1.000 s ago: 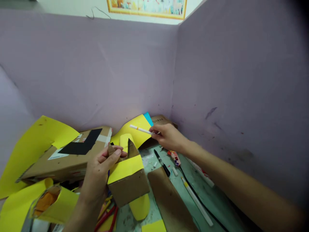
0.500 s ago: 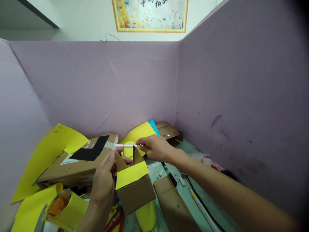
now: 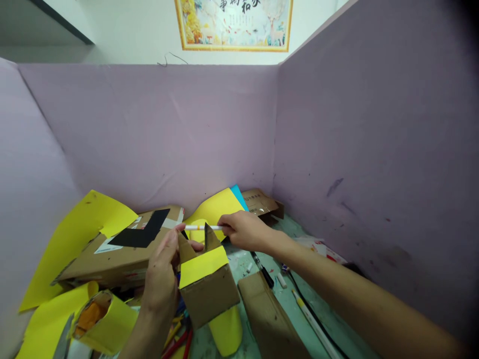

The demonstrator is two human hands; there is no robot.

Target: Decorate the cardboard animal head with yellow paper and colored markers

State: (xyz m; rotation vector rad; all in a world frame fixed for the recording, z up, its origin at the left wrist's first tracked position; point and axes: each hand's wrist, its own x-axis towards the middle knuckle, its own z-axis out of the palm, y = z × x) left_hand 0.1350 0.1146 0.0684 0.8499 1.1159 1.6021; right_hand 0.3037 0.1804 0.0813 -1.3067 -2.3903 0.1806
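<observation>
My left hand (image 3: pixel 162 269) is closed round the back of a small cardboard box (image 3: pixel 211 294), which has a yellow paper strip (image 3: pixel 204 267) and two pointed, ear-like flaps. In my right hand (image 3: pixel 243 230) is a slim white marker (image 3: pixel 204 228) with a yellow band, held level just behind the flaps. Its left end meets the thumb or fingertip of my left hand; whether it is pinched there I cannot tell. Below the box hangs or lies a rounded yellow piece (image 3: pixel 226 331), partly hidden by it.
At left lie a large carton (image 3: pixel 112 259) with black paper (image 3: pixel 140 232) and a yellow-wrapped tube (image 3: pixel 108 324). Red-handled scissors (image 3: pixel 179 344) are near my left wrist. A cardboard strip (image 3: pixel 267 319), a black pen (image 3: pixel 265 271) and another white marker (image 3: pixel 314 321) lie right. Purple panels (image 3: pixel 168 129) enclose the table.
My right hand has shifted slightly right with the marker, and the marker's left end now sits at my left fingertips. The box has tilted or moved a little left.
</observation>
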